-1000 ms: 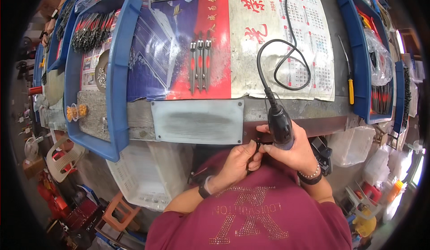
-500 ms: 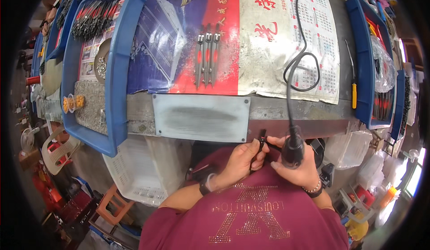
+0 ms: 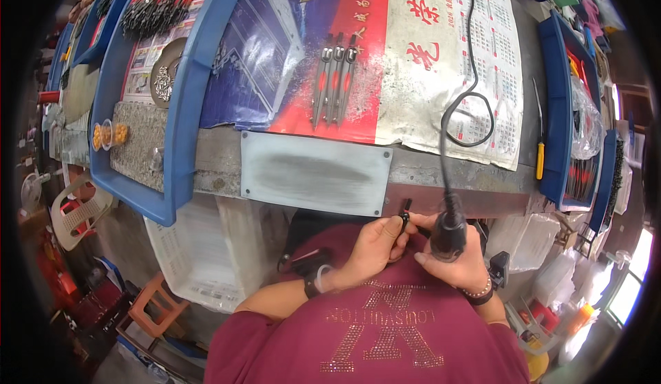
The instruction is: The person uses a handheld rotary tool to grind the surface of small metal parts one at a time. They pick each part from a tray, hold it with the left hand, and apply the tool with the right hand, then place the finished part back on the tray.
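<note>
Black corded rotary tool (image 3: 448, 232) sits just below the grey metal plate (image 3: 315, 172) on the bench edge, right hand (image 3: 458, 260) clamped around it; beside it, left hand (image 3: 372, 245) pinches a small dark metal piece (image 3: 405, 213).

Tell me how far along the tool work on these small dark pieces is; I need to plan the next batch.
Three long dark pieces lie side by side on the bench, possibly finished. In hand: the left hand holds a small dark piece, the right hand grips the corded rotary tool. A tray holds more dark pieces; whether they are worked, I cannot tell.
</note>
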A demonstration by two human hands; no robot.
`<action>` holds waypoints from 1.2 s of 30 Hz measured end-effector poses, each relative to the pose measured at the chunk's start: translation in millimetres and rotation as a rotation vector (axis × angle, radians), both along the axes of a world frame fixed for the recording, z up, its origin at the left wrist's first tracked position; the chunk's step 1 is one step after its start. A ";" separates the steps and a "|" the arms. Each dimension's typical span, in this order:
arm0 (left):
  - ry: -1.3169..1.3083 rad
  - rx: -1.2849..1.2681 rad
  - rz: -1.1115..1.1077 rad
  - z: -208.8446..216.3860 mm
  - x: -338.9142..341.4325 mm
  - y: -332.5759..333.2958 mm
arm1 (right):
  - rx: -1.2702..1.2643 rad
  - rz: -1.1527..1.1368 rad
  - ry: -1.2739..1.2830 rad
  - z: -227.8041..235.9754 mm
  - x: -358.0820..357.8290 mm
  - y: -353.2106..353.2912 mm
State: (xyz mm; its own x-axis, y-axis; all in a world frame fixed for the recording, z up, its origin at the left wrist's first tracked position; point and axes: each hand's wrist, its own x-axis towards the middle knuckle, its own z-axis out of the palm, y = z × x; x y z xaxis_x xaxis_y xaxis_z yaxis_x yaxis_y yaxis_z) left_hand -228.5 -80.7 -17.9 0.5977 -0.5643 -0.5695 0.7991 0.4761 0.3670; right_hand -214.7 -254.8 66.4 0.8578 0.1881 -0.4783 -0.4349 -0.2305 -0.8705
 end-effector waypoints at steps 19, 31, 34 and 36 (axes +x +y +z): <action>0.003 -0.023 -0.047 4.4 3.1 2.0 | 0.464 0.118 -1.045 20.4 24.7 18.6; 0.121 -0.068 -0.001 7.6 1.9 2.7 | 0.482 0.189 -0.976 16.1 37.0 29.6; 0.082 -0.059 0.003 7.5 1.6 2.6 | 0.490 0.187 -0.970 15.5 39.0 30.6; 0.085 -0.053 -0.005 8.0 1.9 2.7 | 0.495 0.186 -0.958 15.8 40.5 31.0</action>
State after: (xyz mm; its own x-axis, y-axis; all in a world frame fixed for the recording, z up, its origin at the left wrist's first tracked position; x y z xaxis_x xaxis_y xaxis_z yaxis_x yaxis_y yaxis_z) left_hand -226.6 -78.0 -10.0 0.5456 -0.5978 -0.5873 0.8287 0.4894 0.2718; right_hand -174.1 -223.8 82.1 0.7721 0.3412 0.5362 0.4772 0.2459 -0.8437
